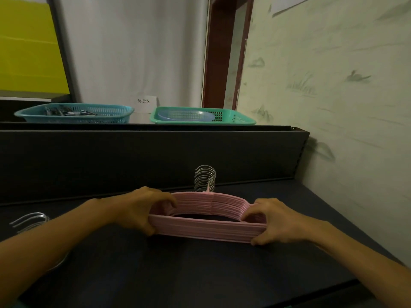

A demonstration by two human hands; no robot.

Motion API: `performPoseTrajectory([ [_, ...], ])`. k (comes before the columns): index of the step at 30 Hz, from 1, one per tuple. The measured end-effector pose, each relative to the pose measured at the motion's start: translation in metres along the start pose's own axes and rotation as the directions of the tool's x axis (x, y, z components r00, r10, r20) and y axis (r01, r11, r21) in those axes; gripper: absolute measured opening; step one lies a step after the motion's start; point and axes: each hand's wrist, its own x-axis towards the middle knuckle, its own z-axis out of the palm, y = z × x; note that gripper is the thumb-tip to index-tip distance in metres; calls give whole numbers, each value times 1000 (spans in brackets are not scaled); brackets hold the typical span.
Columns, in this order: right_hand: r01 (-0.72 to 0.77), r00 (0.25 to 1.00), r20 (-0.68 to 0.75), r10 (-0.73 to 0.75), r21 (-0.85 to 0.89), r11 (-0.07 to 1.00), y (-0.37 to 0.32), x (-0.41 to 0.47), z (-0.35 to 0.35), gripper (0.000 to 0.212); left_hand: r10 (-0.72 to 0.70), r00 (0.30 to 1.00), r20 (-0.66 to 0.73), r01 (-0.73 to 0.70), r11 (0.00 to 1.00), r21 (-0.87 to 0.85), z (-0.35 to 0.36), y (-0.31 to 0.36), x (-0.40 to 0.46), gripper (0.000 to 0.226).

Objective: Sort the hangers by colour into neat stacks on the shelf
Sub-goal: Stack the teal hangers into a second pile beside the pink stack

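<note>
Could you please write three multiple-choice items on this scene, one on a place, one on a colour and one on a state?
1. Where does the green basket stand?
A. On the upper ledge, right of the blue basket
B. On the dark shelf beside the hangers
C. On the floor

2. What colour is the hanger stack between the hands?
A. Blue
B. Pink
C. Yellow

3. How are the hands placed?
A. Both idle, off the stack
B. Only one touches it
C. Left hand and right hand each grip one end

Answers: 1 A, it sits on the ledge above the back panel; 2 B, the plastic is pink with metal hooks; 3 C, fingers curl round both ends.
</note>
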Motion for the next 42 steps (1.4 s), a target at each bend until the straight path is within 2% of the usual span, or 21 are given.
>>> performPoseTrajectory([
  [6,-9,999,44,12,-71,997,-4,0,3,58,-2,1000,14,2,1000,14,3,-3,4,77],
  [10,-24,998,60,27,-57,998,-5,1,3,65,-7,999,47,6,1000,27,0,-3,8,86],
  [20,-5,999,-41,6,26,1000,2,-5,5,51,39,998,-42,-39,999,7,3,3,6,70],
  [31,-80,996,-41,80,-4,997,92,-58,-20,52,47,997,-69,-46,999,7,27,81,82,71],
  [37,-123,992,-14,124,33,992,153,-74,-35,60,8,997,-81,-8,1000,-2,39,128,130,71],
  [42,-133,991,35,133,8,991,183,-65,-47,57,-59,993,-107,61,998,14,45,151,148,74],
])
